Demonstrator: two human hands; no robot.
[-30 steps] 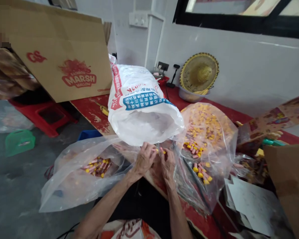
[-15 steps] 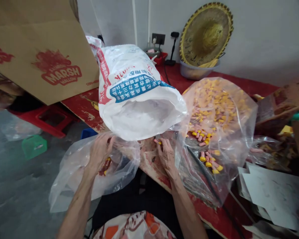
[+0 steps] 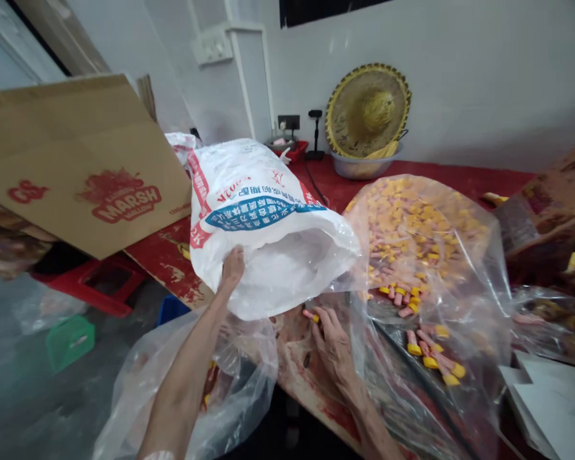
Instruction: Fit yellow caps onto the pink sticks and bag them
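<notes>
Left hand [image 3: 232, 265] gripping the lower lip of the white woven sack [image 3: 263, 223] at centre frame, fingers curled over the mouth edge. Sack lying on its side on the red table [image 3: 165, 255], open mouth facing the camera, printed band uppermost.

Right hand [image 3: 333, 338] resting low centre, just right of the sack mouth, pinching a small pink-and-yellow piece [image 3: 311, 315] between fingertips; remaining fingers loosely spread on the tabletop.

Judging handling: sack looking soft and limp, woven plastic, slick-surfaced, bulging as if part full, so probably weighty and prone to slumping. Gripping best at the rolled mouth edge, where fabric bunches; flat sides likely sliding under the fingers. Small piece looking light, rigid, easy to drop; fingertip pinch suiting it.

Clear bag of pieces [image 3: 421, 255] sitting right of centre, touching the sack's right side, thin film, tearing risk if dragged. Second clear bag [image 3: 239, 370] hanging below the table edge at lower centre-left, beneath the left forearm; contents barely visible.

Cardboard box [image 3: 91, 166] occupying upper left. Straw hat [image 3: 368, 112] leaning against the wall at upper centre-right, above a metal bowl [image 3: 361, 167].
</notes>
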